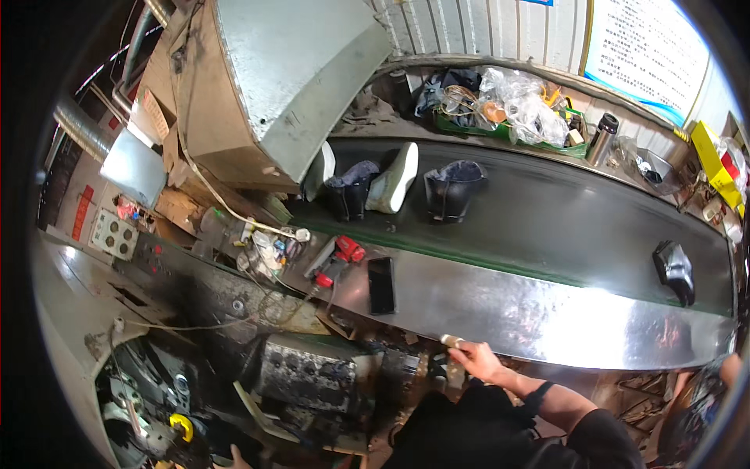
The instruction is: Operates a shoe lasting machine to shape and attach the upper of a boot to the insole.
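Note:
My right hand [478, 361] hangs over the front edge of a steel ledge [500, 301]. Its index finger points left, with a pale band or covering near the tip; the thumb lies apart below, and I make out nothing held. Only a small part of my left hand [238, 458] shows at the lower edge, beside a dark machine; its fingers are mostly hidden. Past the ledge, a dark conveyor belt [539, 219] carries two black boots [455, 191] [351, 191], a pale-soled shoe [397, 180] and a glossy black shoe-shaped piece [674, 271] at far right.
A black phone [382, 286] and a red-and-black tool [337, 260] lie on the ledge. A grey metal hood [312, 78] covers the belt's left end. Behind stand a green tray [500, 139] of clutter and a flask [602, 139]. Another person's arm [730, 369] appears lower right.

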### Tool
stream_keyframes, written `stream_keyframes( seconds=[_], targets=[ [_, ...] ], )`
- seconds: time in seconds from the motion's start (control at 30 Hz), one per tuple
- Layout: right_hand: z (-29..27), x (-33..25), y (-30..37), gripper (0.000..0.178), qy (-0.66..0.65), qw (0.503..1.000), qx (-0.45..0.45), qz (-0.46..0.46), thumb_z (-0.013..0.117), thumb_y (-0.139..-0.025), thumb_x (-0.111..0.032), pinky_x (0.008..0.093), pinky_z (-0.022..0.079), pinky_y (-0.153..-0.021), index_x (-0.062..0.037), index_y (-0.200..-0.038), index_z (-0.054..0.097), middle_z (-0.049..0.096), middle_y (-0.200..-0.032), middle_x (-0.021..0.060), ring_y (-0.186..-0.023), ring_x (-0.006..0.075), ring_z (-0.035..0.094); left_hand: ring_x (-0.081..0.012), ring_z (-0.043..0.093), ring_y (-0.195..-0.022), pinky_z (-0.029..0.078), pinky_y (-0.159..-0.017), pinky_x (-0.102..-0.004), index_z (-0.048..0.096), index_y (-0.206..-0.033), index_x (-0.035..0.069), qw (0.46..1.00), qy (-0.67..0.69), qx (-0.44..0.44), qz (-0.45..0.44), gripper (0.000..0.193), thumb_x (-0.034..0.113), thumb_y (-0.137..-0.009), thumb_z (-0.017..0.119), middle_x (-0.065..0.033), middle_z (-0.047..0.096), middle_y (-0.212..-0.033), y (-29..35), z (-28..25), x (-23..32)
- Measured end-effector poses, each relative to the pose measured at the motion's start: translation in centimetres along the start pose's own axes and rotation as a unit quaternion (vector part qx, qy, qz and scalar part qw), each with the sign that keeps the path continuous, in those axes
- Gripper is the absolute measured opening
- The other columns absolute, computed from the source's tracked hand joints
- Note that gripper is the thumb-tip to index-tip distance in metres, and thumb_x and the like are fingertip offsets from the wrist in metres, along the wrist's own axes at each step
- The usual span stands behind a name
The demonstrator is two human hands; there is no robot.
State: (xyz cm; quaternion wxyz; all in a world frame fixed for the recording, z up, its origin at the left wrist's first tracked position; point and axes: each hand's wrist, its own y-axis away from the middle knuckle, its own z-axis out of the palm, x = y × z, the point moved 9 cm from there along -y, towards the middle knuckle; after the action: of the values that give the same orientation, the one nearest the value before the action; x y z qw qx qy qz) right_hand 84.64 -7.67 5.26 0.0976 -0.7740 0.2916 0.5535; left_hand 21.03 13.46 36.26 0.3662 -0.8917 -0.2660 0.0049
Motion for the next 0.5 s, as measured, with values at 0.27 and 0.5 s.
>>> stream_keyframes(
  seconds=[0.27,0.5],
  targets=[
    [0.5,-2.6,-3.3,0.022,0.093,0.994,0.046,-0.041,0.065,-0.092,-0.026,0.0484,0.052,-0.066,-0.0052,-0.088,0.068,0.065,-0.077,0.0227,-0.076,0.0437,0.063,-0.0409,0.062,-0.103,0.05,-0.089,-0.0506,0.062,-0.124,0.002,0.991,0.046,-0.092,-0.085,0.052,0.036,-0.086,0.073,-0.022,0.063,-0.121,-2.0,5.1,1.4],
    [4.4,-5.7,-5.8,0.024,0.169,0.983,-0.05,-0.059,0.062,-0.091,-0.028,0.0506,0.052,-0.075,-0.0095,-0.106,0.067,0.068,-0.089,0.022,-0.084,0.0436,0.064,-0.0418,0.061,-0.103,0.05,-0.09,-0.051,0.061,-0.126,0.002,0.966,0.04,-0.179,-0.183,0.054,0.036,-0.085,0.073,-0.0223,0.062,-0.123,3.6,0.8,2.1]
  ],
)
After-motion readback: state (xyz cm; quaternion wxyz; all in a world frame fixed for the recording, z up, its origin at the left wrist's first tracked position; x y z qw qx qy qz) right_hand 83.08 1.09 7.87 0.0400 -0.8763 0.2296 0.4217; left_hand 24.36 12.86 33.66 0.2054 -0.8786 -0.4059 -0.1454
